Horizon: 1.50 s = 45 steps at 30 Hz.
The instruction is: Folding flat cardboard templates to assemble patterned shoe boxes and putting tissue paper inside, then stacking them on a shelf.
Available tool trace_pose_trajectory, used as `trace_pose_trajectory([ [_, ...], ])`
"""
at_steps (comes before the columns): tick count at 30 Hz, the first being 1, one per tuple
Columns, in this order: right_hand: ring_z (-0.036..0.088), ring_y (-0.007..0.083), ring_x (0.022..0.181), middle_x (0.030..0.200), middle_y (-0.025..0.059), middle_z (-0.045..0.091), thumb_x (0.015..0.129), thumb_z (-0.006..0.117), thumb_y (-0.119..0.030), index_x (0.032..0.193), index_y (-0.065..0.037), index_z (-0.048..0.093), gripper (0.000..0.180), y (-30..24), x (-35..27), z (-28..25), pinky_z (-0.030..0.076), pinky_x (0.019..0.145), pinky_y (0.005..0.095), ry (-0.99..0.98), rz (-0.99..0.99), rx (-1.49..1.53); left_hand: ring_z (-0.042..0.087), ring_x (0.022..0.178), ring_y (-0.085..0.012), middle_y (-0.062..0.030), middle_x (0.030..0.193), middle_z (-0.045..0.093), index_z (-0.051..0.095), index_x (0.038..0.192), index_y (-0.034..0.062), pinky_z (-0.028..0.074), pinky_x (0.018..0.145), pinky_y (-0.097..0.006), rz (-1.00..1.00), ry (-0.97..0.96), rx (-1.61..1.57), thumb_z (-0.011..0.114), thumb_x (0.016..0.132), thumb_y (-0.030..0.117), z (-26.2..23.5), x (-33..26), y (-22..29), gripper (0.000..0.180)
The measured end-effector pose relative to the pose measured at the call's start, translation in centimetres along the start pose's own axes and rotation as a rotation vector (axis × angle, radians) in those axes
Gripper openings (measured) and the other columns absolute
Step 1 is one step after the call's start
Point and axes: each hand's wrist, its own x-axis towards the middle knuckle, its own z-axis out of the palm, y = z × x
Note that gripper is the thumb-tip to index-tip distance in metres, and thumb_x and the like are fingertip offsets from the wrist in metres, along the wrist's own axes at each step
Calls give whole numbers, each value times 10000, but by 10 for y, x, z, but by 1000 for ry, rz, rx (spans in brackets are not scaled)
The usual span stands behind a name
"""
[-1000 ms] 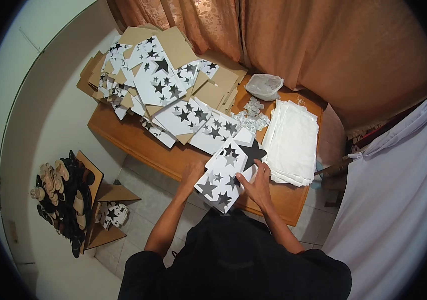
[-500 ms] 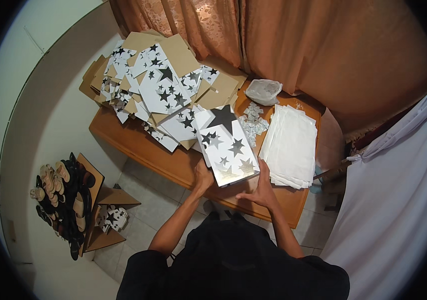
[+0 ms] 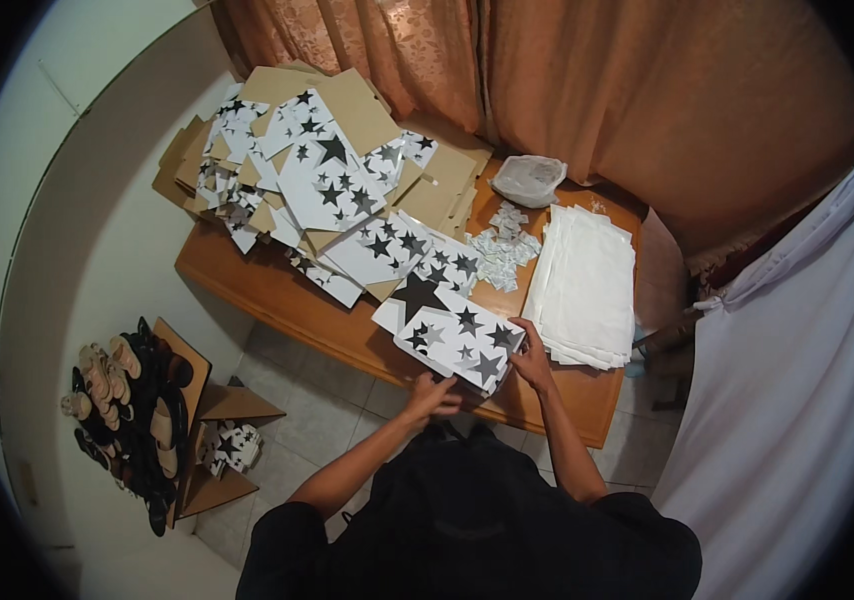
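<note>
A white cardboard box [image 3: 444, 322] printed with black stars lies at a slant over the table's front edge. My right hand [image 3: 531, 360] grips its right end, the thumb and fingers closed at the corner. Close by the box's near edge is my left hand [image 3: 433, 398], its fingers apart and holding nothing. Behind the box a starred panel [image 3: 450, 266] shows; whether it belongs to this box I cannot tell. To the right of the box rests a stack of white paper sheets [image 3: 579, 285]. Small silvery-white packets [image 3: 503, 250] lie heaped beyond it.
Flattened starred and brown cardboard boxes [image 3: 319, 170] pile up on the left of the wooden table [image 3: 277, 292]. A clear plastic bag [image 3: 529, 180] stands at the back. Left on the floor is a shoe rack [image 3: 187, 400] full of shoes. Curtains [image 3: 667, 90] hang behind.
The box has turned counter-clockwise, its large star swinging to the left. My left hand has come off its side and moved nearer me; my right hand has closed on the right end.
</note>
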Motion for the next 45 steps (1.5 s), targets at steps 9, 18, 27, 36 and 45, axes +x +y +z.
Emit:
trace_pose_trajectory([
  [9,495,261,1358,1472,147,489,866,728,-49,1335,-96,636,481,15,9,24,407,1120,368,148,121,-135,652,1133,-310,-180,1288,640,526,1400,53,543,925,-376,783,420,896,633,868,26,-207,56,50,543],
  [18,608,214,1231,1299,128,663,958,612,3,1301,1,654,345,40,29,45,472,1057,327,107,198,128,610,1193,-238,-160,1357,570,397,1545,123,534,907,-329,705,-165,539,585,837,-116,-187,67,98,771],
  [27,507,276,1376,1372,140,622,864,676,11,1275,-111,705,429,32,56,56,448,1092,342,62,10,-70,626,1077,-204,-123,1324,528,626,1311,109,546,868,-306,864,-26,860,635,893,-70,-220,130,105,456],
  [36,677,272,1043,1156,171,670,968,674,-176,1375,-36,498,465,25,81,71,533,932,367,340,182,-204,659,814,-224,-126,923,670,566,1228,19,524,773,-368,710,125,656,595,1034,247,-180,159,127,301],
  [45,606,421,1100,1221,270,573,1012,580,-171,1507,-164,445,514,3,75,60,510,941,463,175,57,-749,678,903,-297,-163,1009,664,468,1429,91,536,798,-426,718,306,893,582,1020,210,-143,150,129,441],
])
